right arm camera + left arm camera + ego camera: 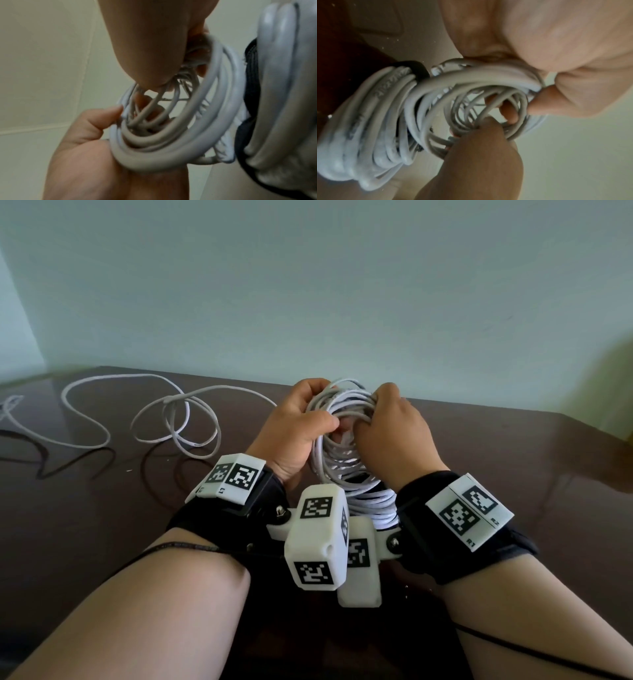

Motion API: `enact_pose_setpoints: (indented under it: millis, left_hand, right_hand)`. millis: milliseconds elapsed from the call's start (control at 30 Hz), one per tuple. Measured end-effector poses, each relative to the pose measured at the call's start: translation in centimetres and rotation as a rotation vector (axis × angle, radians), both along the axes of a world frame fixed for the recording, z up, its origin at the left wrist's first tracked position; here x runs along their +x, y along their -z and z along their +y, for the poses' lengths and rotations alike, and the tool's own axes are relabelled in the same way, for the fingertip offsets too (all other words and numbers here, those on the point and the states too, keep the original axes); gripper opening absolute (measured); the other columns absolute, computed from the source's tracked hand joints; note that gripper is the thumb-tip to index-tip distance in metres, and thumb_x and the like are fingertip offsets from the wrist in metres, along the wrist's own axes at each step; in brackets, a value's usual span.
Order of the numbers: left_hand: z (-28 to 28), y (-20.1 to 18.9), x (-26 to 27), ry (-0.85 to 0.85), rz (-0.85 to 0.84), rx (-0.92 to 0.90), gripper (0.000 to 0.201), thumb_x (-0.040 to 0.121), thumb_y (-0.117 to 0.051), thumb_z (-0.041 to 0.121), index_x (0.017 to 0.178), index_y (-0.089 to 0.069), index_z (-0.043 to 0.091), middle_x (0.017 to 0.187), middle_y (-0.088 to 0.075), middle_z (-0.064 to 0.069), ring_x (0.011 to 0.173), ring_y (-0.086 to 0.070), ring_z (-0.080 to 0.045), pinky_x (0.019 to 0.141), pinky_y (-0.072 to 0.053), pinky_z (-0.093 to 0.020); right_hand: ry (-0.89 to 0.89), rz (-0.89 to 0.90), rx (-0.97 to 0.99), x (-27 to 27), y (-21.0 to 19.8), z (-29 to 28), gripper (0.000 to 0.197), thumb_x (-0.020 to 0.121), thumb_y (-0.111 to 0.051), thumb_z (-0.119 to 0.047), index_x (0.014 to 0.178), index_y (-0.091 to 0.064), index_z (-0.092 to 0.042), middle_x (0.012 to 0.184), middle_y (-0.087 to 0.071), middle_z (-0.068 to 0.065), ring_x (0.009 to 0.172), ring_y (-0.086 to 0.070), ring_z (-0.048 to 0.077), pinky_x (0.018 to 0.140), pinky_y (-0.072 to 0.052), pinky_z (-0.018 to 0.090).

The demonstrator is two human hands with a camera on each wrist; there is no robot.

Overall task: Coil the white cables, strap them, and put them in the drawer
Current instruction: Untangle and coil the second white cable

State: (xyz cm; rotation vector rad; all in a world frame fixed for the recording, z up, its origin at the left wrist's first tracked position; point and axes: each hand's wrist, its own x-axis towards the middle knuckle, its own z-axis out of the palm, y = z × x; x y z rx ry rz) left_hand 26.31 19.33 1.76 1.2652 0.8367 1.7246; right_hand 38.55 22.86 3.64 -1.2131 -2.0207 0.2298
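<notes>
A coil of white cable (342,460) is held up over the dark brown table (513,474), between my two hands. My left hand (301,419) grips its left side, thumb (542,101) across the loops. My right hand (387,422) curls over the right side, with fingers hooked through the middle. The wrist views show loose loops (471,102) (180,128) beside a tighter bundle (359,135) (278,94) with a black strap (418,69) (250,88) round it. The cable's free length (178,419) trails left across the table. No drawer is in view.
The table's far edge meets a pale green wall (342,285). The loose cable lies in wide loops on the table's left half, and another white cable end (10,405) shows at the far left edge.
</notes>
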Motion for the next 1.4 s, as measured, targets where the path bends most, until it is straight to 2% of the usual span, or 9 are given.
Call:
enact_pose_setpoints:
  millis: [167, 267, 367, 633, 800, 933, 1067, 1267, 1400]
  left_hand:
    - [-0.3, -0.3, 0.0, 0.041, -0.109, 0.001, 0.032, 0.061, -0.043, 0.004, 0.09, -0.055, 0.01, 0.049, -0.039, -0.002, 0.042, -0.034, -0.011, 0.045, -0.033, -0.023]
    - [-0.4, -0.3, -0.3, 0.081, -0.126, 0.006, 0.037, 0.059, -0.041, 0.001, 0.089, -0.058, 0.012, 0.057, -0.037, -0.004, 0.04, -0.032, -0.01, 0.046, -0.031, -0.023]
    - [-0.2, -0.3, -0.2, 0.002, -0.074, 0.042, 0.039, 0.059, -0.046, -0.001, 0.093, -0.058, 0.014, 0.057, -0.05, -0.002, 0.044, -0.042, -0.01, 0.045, -0.037, -0.022]
    - [0.8, 0.4, -0.2, -0.188, 0.302, -0.071, 0.043, 0.069, -0.076, 0.032, 0.103, -0.063, 0.011, 0.087, -0.071, -0.003, 0.085, -0.068, -0.018, 0.082, -0.051, -0.035]
    - [0.6, 0.2, 0.6, -0.062, 0.111, -0.001, 0.089, 0.047, -0.085, 0.057, 0.107, -0.059, -0.004, 0.098, -0.062, -0.026, 0.091, -0.063, -0.033, 0.092, -0.05, -0.041]
    - [1.0, 0.5, 0.2, -0.11, -0.013, -0.041, 0.046, 0.055, -0.086, 0.024, 0.09, -0.064, 0.003, 0.085, -0.063, -0.023, 0.082, -0.063, -0.035, 0.092, -0.05, -0.055]
    - [0.7, 0.4, 0.1, -0.027, -0.108, -0.029, 0.042, 0.068, -0.066, 0.004, 0.106, -0.055, -0.009, 0.07, -0.066, -0.015, 0.064, -0.066, -0.027, 0.067, -0.058, -0.041]
    - [0.5, 0.2, 0.2, -0.099, -0.108, -0.056, 0.012, 0.071, -0.057, 0.002, 0.069, -0.046, 0.001, 0.055, -0.045, -0.011, 0.048, -0.048, -0.021, 0.049, -0.046, -0.026]
    - [0.7, 0.2, 0.2, -0.193, -0.084, -0.048, 0.018, 0.089, -0.055, 0.003, 0.073, -0.053, 0.011, 0.047, -0.049, 0.004, 0.044, -0.046, -0.012, 0.051, -0.042, -0.025]
  right_hand:
    - [-0.175, 0.14, -0.077, 0.0, 0.3, 0.0, 0.053, 0.08, -0.065, -0.024, 0.128, -0.041, -0.023, 0.1, -0.054, -0.011, 0.086, -0.053, 0.01, 0.071, -0.039, 0.021]
    - [-0.254, 0.211, -0.117, 0.2, 0.3, 0.1, 0.026, 0.078, -0.069, -0.021, 0.101, -0.058, -0.022, 0.081, -0.063, -0.012, 0.072, -0.058, 0.001, 0.057, -0.042, 0.007]
    - [-0.217, 0.277, -0.1, 0.3, 0.2, 0.4, 0.007, 0.079, -0.066, -0.019, 0.084, -0.062, -0.016, 0.073, -0.065, -0.004, 0.064, -0.058, 0.009, 0.054, -0.044, 0.017]
    - [-0.049, 0.628, -0.191, 0.6, 0.4, 1.2, 0.018, 0.089, -0.051, -0.018, 0.071, -0.048, -0.017, 0.065, -0.05, -0.001, 0.056, -0.047, 0.015, 0.053, -0.042, 0.026]
    - [-0.053, 0.649, -0.133, 0.3, 0.4, 0.8, 0.02, 0.091, -0.049, -0.017, 0.072, -0.043, -0.019, 0.065, -0.047, -0.004, 0.052, -0.041, 0.01, 0.039, -0.033, 0.01]
    - [-0.076, 0.613, -0.186, -0.4, 1.1, 0.6, 0.014, 0.093, -0.048, -0.019, 0.08, -0.046, -0.017, 0.069, -0.049, -0.004, 0.054, -0.043, 0.009, 0.042, -0.034, 0.011]
    - [-0.117, 0.613, -0.243, -0.8, 1.2, 0.4, 0.008, 0.094, -0.048, -0.021, 0.092, -0.05, -0.014, 0.074, -0.053, -0.003, 0.06, -0.048, 0.01, 0.055, -0.039, 0.022]
    - [-0.159, 0.574, -0.319, -1.0, 1.7, 0.1, 0.016, 0.086, -0.062, -0.021, 0.093, -0.048, -0.018, 0.083, -0.062, 0.001, 0.074, -0.062, 0.017, 0.066, -0.052, 0.031]
    - [-0.193, 0.568, -0.303, -0.9, 1.5, 0.0, 0.033, 0.076, -0.073, -0.028, 0.099, -0.051, -0.016, 0.086, -0.065, -0.002, 0.078, -0.066, 0.014, 0.071, -0.056, 0.03]
